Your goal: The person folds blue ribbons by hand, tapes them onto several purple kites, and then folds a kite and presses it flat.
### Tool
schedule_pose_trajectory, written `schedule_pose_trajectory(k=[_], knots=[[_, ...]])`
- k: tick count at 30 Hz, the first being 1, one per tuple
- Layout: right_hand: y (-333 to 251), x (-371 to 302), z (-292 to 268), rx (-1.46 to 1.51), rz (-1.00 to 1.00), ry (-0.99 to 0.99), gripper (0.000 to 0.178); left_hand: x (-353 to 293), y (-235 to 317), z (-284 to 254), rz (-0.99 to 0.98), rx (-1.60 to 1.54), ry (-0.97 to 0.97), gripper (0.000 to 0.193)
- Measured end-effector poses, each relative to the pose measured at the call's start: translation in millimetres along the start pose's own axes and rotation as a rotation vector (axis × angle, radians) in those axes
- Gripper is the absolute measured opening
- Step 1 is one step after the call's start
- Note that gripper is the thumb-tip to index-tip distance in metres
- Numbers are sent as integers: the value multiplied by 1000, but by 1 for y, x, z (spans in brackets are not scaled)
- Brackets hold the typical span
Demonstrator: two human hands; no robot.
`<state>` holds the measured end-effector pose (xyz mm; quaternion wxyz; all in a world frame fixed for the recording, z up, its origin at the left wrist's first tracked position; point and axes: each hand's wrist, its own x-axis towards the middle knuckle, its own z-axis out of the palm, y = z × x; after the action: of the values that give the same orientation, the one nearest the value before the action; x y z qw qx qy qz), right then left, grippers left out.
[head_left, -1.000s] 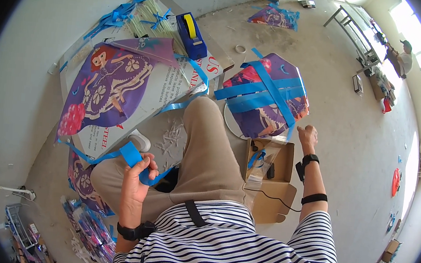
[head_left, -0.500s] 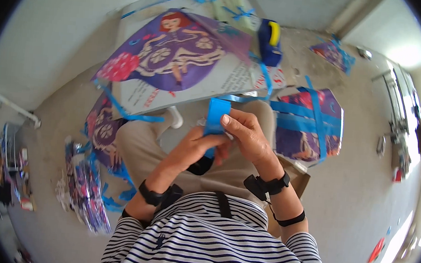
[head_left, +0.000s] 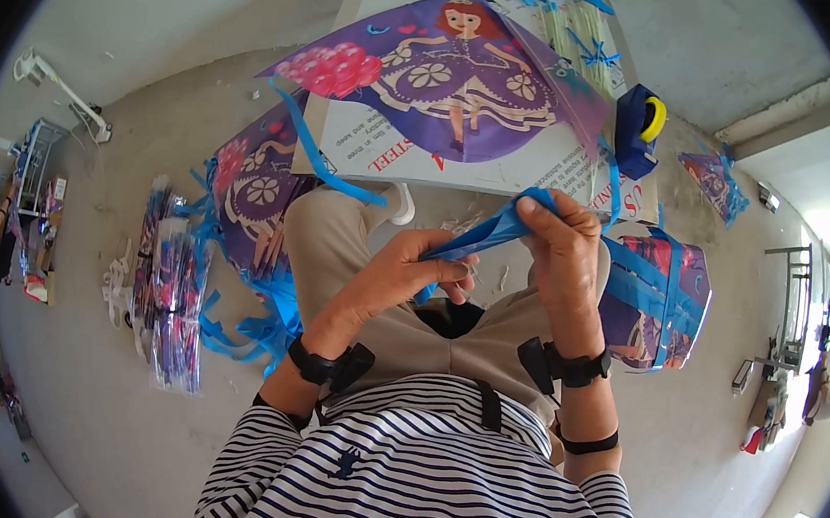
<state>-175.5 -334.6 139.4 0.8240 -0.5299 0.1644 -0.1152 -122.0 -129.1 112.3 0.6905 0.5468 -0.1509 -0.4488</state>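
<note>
A blue plastic strip point(head_left: 486, 234) is stretched between my hands above my lap, slanting up to the right. My left hand point(head_left: 394, 272) is closed on its lower end. My right hand point(head_left: 566, 248) pinches the upper end between thumb and fingers. Just beyond them, a purple kite point(head_left: 504, 141) printed with a red-haired princess lies spread on a white board point(head_left: 356, 140). From the kite's left corner a blue streamer point(head_left: 314, 152) hangs over the board's near edge. Another blue streamer drops at the right, close to my right hand.
A blue tape dispenser point(head_left: 630, 145) with a yellow roll sits at the board's right edge. A strapped kite stack point(head_left: 675, 306) lies to my right. Left are another kite point(head_left: 244, 180) and several wrapped bundles point(head_left: 173, 322). One more kite point(head_left: 713, 186) lies on the floor, far right.
My hands have moved apart, the right one up and to the right. The blue strip, upright and bunched between my fingers before, is now drawn out between them. The view has shifted.
</note>
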Motion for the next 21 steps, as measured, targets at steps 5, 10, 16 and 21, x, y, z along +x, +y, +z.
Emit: schedule_pose_trajectory(k=[5,10,16,21], knots=[[2,11,2,-145,-48,123,14,-8,2,-16,27,19,49,20],[14,12,15,-210,-132,174,20,-14,-6,-19,64,-12,80,19],[17,11,18,246,37,-19,13,-17,-13,-17,67,-67,131,26],[14,8,10,187,13,-77,12,-16,-14,-10,16,-137,158,29]])
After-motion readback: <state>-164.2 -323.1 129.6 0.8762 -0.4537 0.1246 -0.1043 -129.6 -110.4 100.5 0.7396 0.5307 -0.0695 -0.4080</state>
